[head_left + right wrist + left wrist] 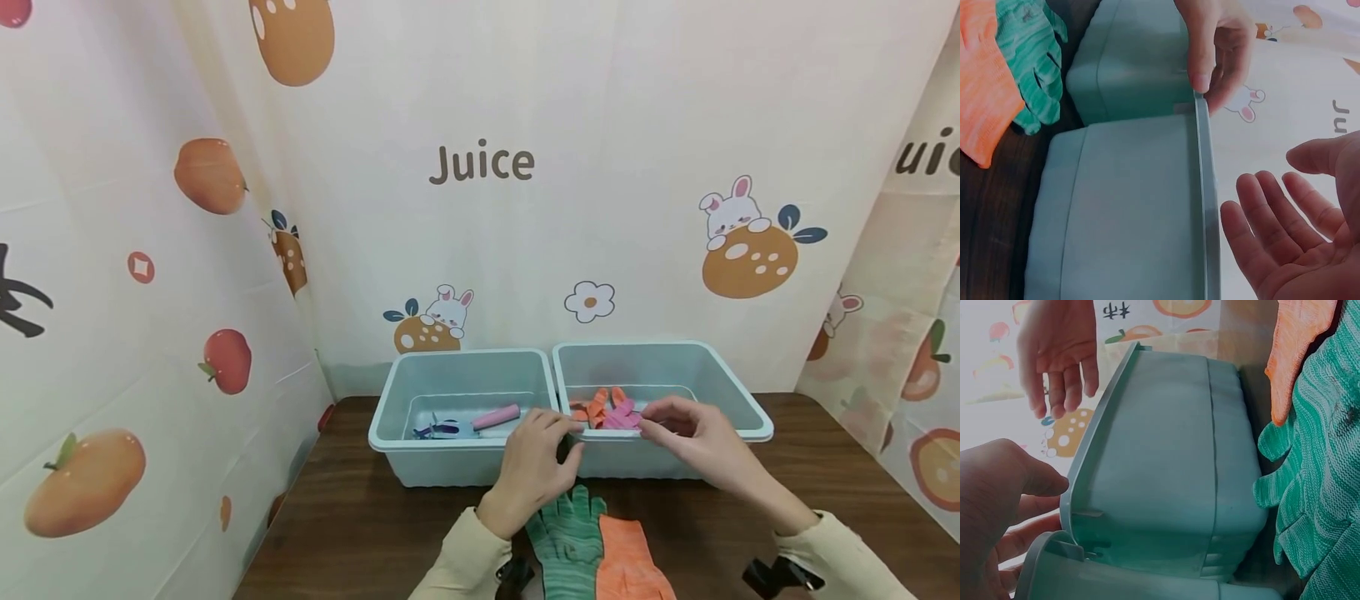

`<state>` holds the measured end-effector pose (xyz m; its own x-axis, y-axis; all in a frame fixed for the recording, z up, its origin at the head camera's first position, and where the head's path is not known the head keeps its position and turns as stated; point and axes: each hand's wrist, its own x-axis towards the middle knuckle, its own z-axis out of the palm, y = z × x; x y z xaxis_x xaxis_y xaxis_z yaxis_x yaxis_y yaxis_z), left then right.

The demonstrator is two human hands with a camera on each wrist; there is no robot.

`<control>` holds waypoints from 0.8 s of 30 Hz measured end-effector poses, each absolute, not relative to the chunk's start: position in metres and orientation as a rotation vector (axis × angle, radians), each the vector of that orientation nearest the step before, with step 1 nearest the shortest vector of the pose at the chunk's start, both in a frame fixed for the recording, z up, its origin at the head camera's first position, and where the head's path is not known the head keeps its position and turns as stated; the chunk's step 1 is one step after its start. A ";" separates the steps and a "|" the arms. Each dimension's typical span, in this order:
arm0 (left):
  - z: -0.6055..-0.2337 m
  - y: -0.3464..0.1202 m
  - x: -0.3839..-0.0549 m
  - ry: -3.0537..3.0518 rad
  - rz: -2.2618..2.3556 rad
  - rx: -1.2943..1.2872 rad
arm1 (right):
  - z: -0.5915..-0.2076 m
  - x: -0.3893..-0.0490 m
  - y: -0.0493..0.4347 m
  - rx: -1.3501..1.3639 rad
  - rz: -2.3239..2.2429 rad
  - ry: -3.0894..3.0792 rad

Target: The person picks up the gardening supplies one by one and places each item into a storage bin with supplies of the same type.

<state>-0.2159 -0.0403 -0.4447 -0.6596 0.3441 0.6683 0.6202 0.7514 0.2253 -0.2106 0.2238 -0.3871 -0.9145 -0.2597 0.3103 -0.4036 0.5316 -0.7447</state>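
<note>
Two pale blue-green plastic bins stand side by side. My left hand [534, 462] is at the inner front corner of the right bin [637, 461], thumb on the near side of the rim and fingers over it, gripping the edge. Above that bin's front rim hovers my right hand [697, 437], fingers loosely spread with nothing in them, as the right wrist view shows. Inside the right bin, orange pieces [597, 408] and pink pieces [622, 416] lie beside its front wall. A pink cylinder [497, 417] and small blue and purple items [446, 429] lie in the left bin [450, 468].
On the dark wooden table [337, 517], a green knitted glove [566, 542] and an orange knitted glove [630, 554] lie in front of the bins, between my forearms. A printed curtain [480, 250] hangs close behind the bins and along both sides.
</note>
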 end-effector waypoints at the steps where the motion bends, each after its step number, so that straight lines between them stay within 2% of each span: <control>1: -0.445 -0.040 -0.216 -2.335 -0.592 -0.721 | -0.388 -0.209 0.224 0.576 1.337 -2.607; 24: -0.443 -0.039 -0.215 -2.335 -0.592 -0.717 | -0.419 -0.180 0.223 0.593 1.293 -2.717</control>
